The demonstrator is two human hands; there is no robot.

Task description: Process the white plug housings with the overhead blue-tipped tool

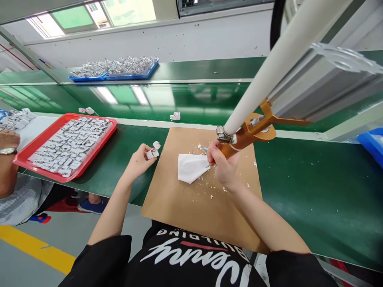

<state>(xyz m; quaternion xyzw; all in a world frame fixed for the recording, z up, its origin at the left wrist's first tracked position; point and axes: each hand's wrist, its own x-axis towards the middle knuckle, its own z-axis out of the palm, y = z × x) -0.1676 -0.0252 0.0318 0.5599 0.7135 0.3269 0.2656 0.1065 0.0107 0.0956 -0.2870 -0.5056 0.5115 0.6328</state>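
My left hand is closed around a small white plastic case with its lid flipped up, left of the brown cardboard sheet. My right hand is over the cardboard, its fingers curled shut. A thin bluish tip shows at those fingers, but what they hold is mostly hidden. Beside the right fingertips lies a folded white cloth. White shavings are scattered on the cardboard around it.
A red tray of similar white cases stands left, near a co-worker's arm. A white pipe with an orange bracket slants down close above my right hand. A blue tray of small parts sits on the rear shelf; another white case lies behind the cardboard.
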